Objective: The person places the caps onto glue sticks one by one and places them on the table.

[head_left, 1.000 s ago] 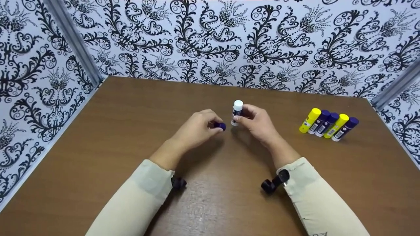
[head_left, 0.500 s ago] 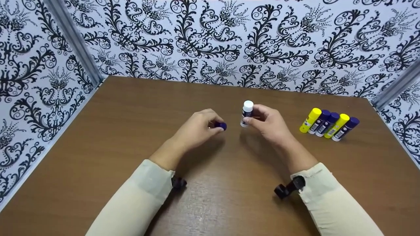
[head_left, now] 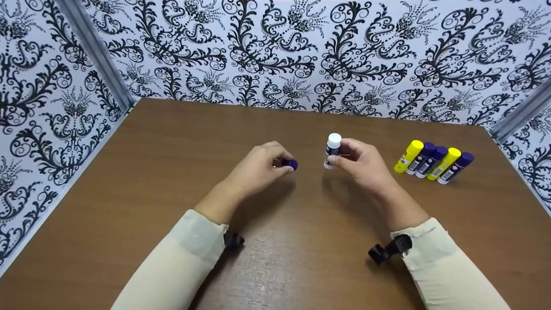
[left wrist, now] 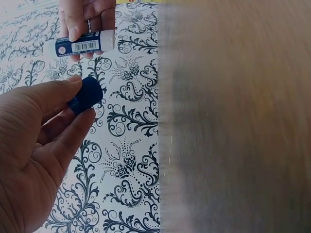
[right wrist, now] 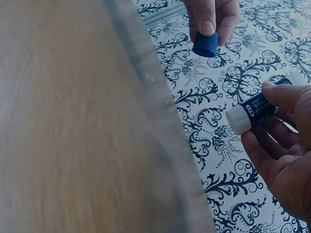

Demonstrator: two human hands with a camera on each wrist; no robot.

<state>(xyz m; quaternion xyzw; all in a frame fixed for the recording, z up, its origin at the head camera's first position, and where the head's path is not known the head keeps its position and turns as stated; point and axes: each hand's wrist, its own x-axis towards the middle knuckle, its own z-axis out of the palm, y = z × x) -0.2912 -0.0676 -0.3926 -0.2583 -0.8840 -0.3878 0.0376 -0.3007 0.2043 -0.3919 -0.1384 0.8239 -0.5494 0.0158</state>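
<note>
My left hand [head_left: 263, 172] pinches a dark blue glue stick cap [left wrist: 88, 95] between thumb and fingers. To its right, my right hand [head_left: 366, 165] grips an uncapped glue stick [head_left: 332, 150] with a dark label and white ends, held upright above the table. A gap separates cap and stick. In the right wrist view the thumb lies along one side of the glue stick [right wrist: 257, 108] and the fingers curl under the other. Both hands face each other near the middle of the table.
A slanted row of several capped glue sticks, among them a yellow one [head_left: 409, 156] and a dark blue one [head_left: 455, 168], is at the right of the brown table [head_left: 172, 142]. Patterned black-and-white walls [head_left: 275, 56] border the back and sides.
My right hand has moved to the right with the glue stick, widening the gap to the cap. The left hand has stayed in place with the cap.
</note>
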